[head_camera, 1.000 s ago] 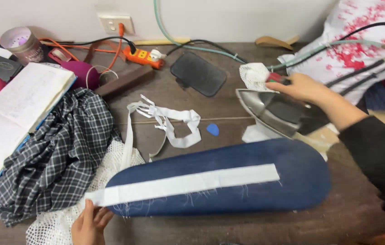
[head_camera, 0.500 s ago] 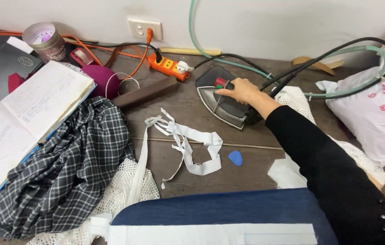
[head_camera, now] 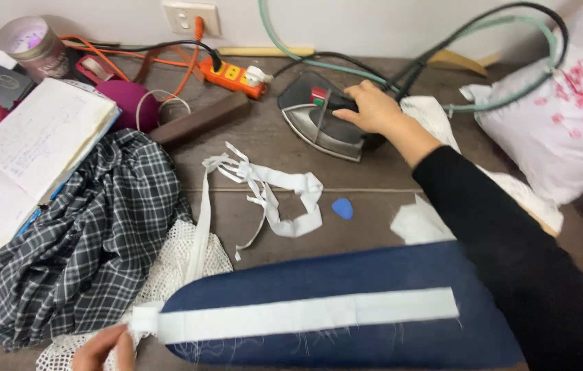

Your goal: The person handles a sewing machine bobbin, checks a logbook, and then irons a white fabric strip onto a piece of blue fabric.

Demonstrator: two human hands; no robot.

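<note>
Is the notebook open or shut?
Open: the notebook lies spread at the table's left edge, white written pages facing up, the checked cloth against its lower right side.

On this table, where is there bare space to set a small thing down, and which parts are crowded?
Bare wood lies between the iron under the right hand and the tangled white strips, around the blue chalk. A smaller patch sits between the strips and the navy pad. The left side is crowded: checked cloth, open notebook, orange cables.
</note>
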